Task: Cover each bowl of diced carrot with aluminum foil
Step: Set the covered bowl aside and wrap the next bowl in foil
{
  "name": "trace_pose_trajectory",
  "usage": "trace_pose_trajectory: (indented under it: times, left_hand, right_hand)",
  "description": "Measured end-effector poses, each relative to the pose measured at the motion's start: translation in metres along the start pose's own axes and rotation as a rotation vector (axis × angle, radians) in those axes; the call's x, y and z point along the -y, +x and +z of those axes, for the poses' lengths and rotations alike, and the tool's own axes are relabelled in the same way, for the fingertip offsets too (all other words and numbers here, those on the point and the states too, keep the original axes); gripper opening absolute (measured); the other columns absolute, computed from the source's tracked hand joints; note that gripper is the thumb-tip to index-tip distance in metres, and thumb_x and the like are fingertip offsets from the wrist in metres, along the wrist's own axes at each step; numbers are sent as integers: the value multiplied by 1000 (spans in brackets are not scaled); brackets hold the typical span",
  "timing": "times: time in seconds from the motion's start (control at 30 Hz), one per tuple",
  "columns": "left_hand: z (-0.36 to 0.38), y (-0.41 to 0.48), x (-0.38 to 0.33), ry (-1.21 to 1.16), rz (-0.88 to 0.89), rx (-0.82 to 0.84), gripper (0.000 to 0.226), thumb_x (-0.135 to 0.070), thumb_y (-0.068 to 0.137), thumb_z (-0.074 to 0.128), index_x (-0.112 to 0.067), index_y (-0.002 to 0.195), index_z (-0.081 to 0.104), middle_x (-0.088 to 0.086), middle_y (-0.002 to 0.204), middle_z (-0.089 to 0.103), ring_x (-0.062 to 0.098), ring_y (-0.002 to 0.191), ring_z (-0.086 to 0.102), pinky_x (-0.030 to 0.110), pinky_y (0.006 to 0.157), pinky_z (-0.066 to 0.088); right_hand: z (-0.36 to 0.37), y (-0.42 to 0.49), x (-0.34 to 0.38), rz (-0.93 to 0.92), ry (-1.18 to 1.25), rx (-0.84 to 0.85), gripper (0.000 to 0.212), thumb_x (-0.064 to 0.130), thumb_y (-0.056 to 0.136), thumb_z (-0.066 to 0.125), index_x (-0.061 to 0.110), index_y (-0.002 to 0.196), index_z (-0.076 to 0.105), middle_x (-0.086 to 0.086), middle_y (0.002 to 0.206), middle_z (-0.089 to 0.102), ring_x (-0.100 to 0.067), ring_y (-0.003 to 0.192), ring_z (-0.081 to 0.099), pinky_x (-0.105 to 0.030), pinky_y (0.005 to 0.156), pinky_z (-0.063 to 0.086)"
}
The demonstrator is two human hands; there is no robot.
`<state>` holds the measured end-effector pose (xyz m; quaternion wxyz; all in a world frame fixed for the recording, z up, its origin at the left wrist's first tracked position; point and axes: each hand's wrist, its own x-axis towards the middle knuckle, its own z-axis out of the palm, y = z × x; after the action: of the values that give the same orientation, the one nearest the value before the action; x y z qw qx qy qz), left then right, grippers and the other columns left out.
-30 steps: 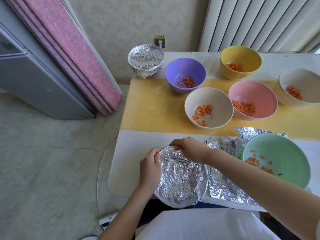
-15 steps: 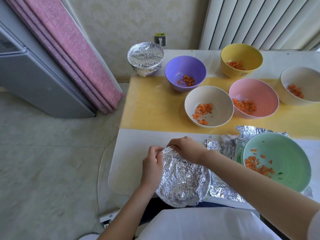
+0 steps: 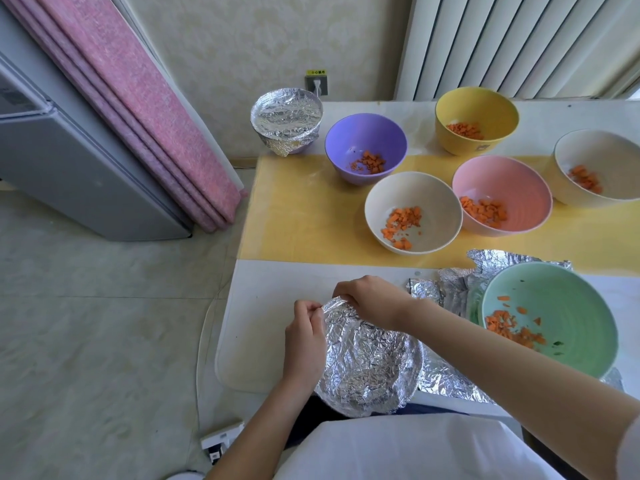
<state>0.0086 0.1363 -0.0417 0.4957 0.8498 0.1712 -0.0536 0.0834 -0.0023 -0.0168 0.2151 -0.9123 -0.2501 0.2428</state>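
Observation:
A bowl wrapped in crinkled aluminum foil (image 3: 370,362) sits at the table's near edge, right in front of me. My left hand (image 3: 304,341) pinches the foil at the bowl's far-left rim. My right hand (image 3: 370,296) grips the foil at the far rim, fingers curled over it. Loose foil sheets (image 3: 450,292) lie to the right, under a green bowl (image 3: 561,306) of diced carrot. Open bowls with carrot stand behind: purple (image 3: 363,133), cream (image 3: 433,202), pink (image 3: 512,181), yellow (image 3: 474,109) and another cream one (image 3: 602,150). A foil-covered bowl (image 3: 285,116) stands at the far left corner.
A yellow mat (image 3: 304,216) covers the middle of the white table (image 3: 277,292). A pink curtain (image 3: 138,98) and a grey appliance (image 3: 69,168) stand to the left, over tiled floor. A radiator (image 3: 519,39) lines the back wall. A white power strip (image 3: 221,441) lies on the floor.
Both hands have moved up to the far-left rim of the foil-wrapped bowl and now pinch the foil there close together. The bowl has barely shifted.

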Motion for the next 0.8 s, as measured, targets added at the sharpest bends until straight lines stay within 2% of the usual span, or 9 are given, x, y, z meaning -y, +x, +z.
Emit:
trace_pose_trajectory:
  times: [0.1,0.17,0.23,0.33,0.43,0.53,0.67,0.73,0.8]
  left_hand:
    - [0,-2,-3,9,57,2,12,-11,96,45,-15,85,44,-2,66,51,15,59,46,23,53,31]
    - [-1,-1,-7,29,128,-16,13,-11,95,48,-18,84,45,-5,74,49,13,67,48,15,58,34]
    - [-2,-1,-11,64,210,-54,14,-10,92,52,-20,84,48,-9,85,46,14,81,49,10,71,35]
    - [-2,-3,-17,55,255,-50,12,-9,91,55,-20,87,50,-6,88,50,15,85,51,8,74,35]
    - [-3,-6,-21,25,304,-84,6,-9,89,59,-14,88,57,-3,86,55,11,81,55,7,73,37]
    - [-3,-7,-23,41,389,-109,3,-13,88,60,-12,86,61,-4,83,56,5,77,53,10,69,40]
    - [-4,0,-28,37,451,-117,5,-14,88,57,-12,86,61,-7,84,56,5,78,54,19,67,43]
    - [-5,6,-31,57,506,-109,4,-11,88,58,-11,86,62,-8,85,56,8,80,56,20,68,45]
    - [-7,10,-30,86,565,-88,3,-8,88,60,-10,87,63,-7,86,56,10,82,58,23,70,48]
  right_hand:
    - [1,-5,-5,-10,35,-30,32,2,90,45,17,115,60,-8,94,68,-24,83,57,-31,67,37]
    - [-2,-9,-9,-28,84,-76,31,5,93,44,16,116,61,-6,95,69,-24,86,60,-31,71,40]
    - [-6,-15,-11,-51,135,-119,32,5,94,42,15,117,62,-2,91,67,-19,82,58,-25,69,36]
    - [-9,-24,-15,-69,209,-158,31,4,94,43,15,115,63,10,79,55,-8,71,49,-20,66,33]
    - [-12,-30,-17,-36,282,-158,25,15,97,44,18,113,63,6,84,64,-14,77,60,-32,73,46]
    - [-16,-35,-18,37,340,-122,23,27,98,44,20,113,61,-1,92,70,-19,87,65,-38,80,49]
    - [-22,-36,-13,59,307,-142,22,30,97,46,23,113,59,-5,88,69,-23,79,63,-39,76,48]
    - [-24,-34,-11,48,295,-200,23,26,98,44,20,115,59,-3,93,69,-22,81,61,-34,74,44]
    - [-23,-34,-8,42,268,-223,26,23,99,42,17,119,59,-1,104,67,-18,88,59,-24,71,37]
